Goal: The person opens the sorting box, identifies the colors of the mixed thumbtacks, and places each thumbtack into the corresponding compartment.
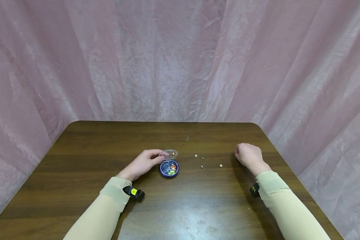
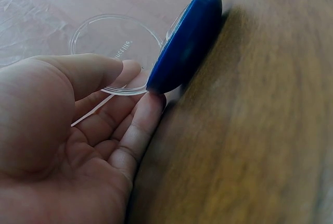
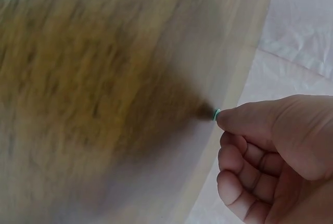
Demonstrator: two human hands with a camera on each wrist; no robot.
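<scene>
A round blue pill case (image 1: 169,169) sits on the table with its clear lid (image 1: 171,154) raised. Orange and green small pieces lie in separate compartments. My left hand (image 1: 145,163) pinches the lid's edge between thumb and fingers; in the left wrist view, one fingertip touches the underside of the blue base (image 2: 190,41). To the right, my right hand (image 1: 249,156) is low over the table with curled fingers. In the right wrist view its thumb and forefinger pinch a small green thumbtack (image 3: 216,114); the head view hides it.
Several thumbtacks are scattered between the hands, among them one lying flat (image 1: 221,165) nearest the right hand and another (image 1: 196,155) nearer the case. The wooden table (image 1: 108,136) ends at a pink curtain (image 1: 168,66) behind and at the sides.
</scene>
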